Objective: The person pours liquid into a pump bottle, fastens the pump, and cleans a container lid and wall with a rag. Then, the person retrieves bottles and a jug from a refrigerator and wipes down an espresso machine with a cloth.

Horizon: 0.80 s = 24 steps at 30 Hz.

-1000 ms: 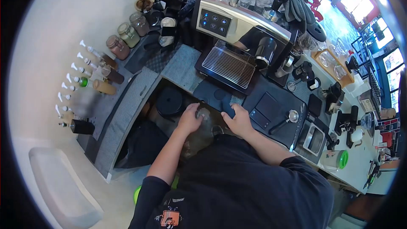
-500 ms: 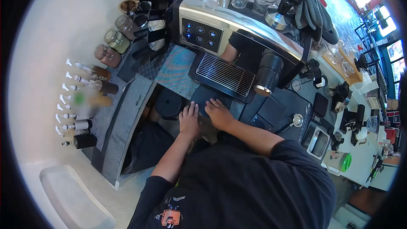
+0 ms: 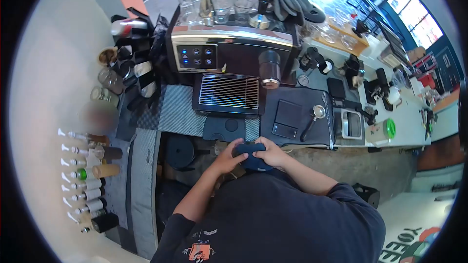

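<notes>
Both hands hold a dark blue cloth-like item [image 3: 254,158] close to the front of the body. My left hand [image 3: 228,159] grips its left side with the thumb on top. On its right side my right hand [image 3: 269,153] is closed, thumb also on top. Just beyond the hands, a black mat with a round recess [image 3: 223,128] lies at the counter's edge. Behind that mat stands the espresso machine [image 3: 234,44] with its metal drip grate [image 3: 229,91].
Pump bottles [image 3: 105,170] and lidded jars [image 3: 111,80] line the left wall. To the right lie a black scale [image 3: 287,118], a portafilter [image 3: 318,112] and a metal container [image 3: 351,124]. A round black object [image 3: 179,151] sits below the counter edge. Glasses [image 3: 223,2] stand on the machine.
The hands have come back from the black mat toward the body and now hold the dark blue item. The view has turned to the right.
</notes>
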Each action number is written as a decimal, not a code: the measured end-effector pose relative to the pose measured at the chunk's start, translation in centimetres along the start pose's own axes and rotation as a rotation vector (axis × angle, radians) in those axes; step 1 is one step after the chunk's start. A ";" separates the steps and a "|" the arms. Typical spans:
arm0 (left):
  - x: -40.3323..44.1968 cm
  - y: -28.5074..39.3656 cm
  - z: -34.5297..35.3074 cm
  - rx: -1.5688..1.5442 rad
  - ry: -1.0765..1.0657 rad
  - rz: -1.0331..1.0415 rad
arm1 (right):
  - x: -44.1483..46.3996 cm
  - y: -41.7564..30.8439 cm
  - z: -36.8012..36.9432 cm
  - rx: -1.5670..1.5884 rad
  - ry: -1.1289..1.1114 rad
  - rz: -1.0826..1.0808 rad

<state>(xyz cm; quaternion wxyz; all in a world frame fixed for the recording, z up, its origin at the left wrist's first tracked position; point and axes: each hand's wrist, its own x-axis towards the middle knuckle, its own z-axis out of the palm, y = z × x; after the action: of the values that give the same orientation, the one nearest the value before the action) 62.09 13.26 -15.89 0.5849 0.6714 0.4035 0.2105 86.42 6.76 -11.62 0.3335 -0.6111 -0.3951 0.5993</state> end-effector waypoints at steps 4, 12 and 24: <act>1.0 0.6 2.0 -0.386 -0.200 -0.163 | -3.2 -1.0 -0.3 0.094 0.077 -0.040; 4.3 6.5 6.7 -0.075 -0.318 -0.143 | -8.5 -0.3 -8.4 0.033 0.309 -0.105; 18.0 10.2 19.7 0.668 0.137 0.050 | -9.0 2.6 -27.4 -0.681 1.046 -0.285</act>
<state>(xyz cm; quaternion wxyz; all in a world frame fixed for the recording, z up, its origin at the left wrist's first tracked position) 90.52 15.47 -14.01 0.2988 0.8198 0.4721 0.1256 114.21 -0.60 -8.02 0.3458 -0.8361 -0.4257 0.0124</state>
